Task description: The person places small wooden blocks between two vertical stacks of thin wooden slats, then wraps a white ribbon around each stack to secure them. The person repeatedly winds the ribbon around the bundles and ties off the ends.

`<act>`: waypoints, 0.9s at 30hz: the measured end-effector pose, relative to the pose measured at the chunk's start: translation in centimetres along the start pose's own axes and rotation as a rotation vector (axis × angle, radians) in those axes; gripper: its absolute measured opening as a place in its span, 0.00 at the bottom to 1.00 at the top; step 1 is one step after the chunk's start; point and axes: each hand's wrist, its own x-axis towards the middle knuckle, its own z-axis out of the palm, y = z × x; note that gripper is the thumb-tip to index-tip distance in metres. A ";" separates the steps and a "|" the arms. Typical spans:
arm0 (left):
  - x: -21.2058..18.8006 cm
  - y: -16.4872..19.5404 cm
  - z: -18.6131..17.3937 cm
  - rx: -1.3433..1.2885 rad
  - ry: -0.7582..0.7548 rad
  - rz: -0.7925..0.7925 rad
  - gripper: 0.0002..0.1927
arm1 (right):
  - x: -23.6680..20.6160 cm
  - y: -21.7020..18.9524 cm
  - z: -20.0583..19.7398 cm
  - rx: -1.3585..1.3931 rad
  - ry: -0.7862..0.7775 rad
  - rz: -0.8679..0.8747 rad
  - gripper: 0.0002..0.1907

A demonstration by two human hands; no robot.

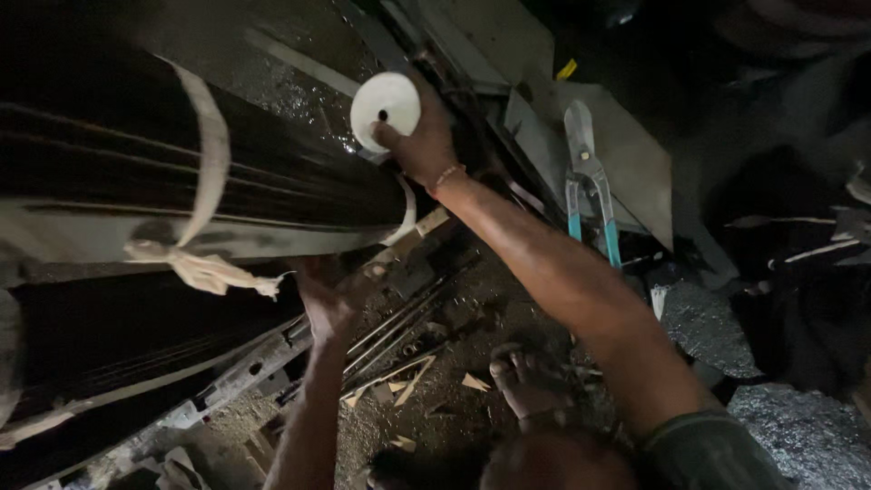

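A flat white round disc with a small centre hole [385, 110] is held at its lower edge by the right hand [425, 145], the grip being closed on it with the thumb laid over the face of the disc. The disc is seen high in the middle of the view, just above the end of a large dark bundle of long strips [136, 172], which is bound by a pale cloth band [210, 154] knotted into a ragged tie [204, 268] on its lower side. A thin beaded band is worn at the right wrist.

The left hand [325, 304] is raised under the bundle's lower edge; its fingers are hidden in shadow, so it cannot be told whether its grip is closed on anything. A small yellow tag [566, 70] is seen near the top, on the grey metal machine parts [508, 109] behind the disc; no other label can be made out. Metal shears with teal handles [590, 186] are laid on a grey metal sheet [635, 163] to the right of the forearm. A bare foot [526, 377] is rested on the littered floor [454, 408], among thin metal rods [395, 327] and pale offcuts [408, 381]. The right side is too dark to read.
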 end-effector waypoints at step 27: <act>-4.8 -2.4 7.4 0.189 -0.376 -0.165 0.34 | -27.9 -3.4 -5.3 0.241 0.146 0.251 0.44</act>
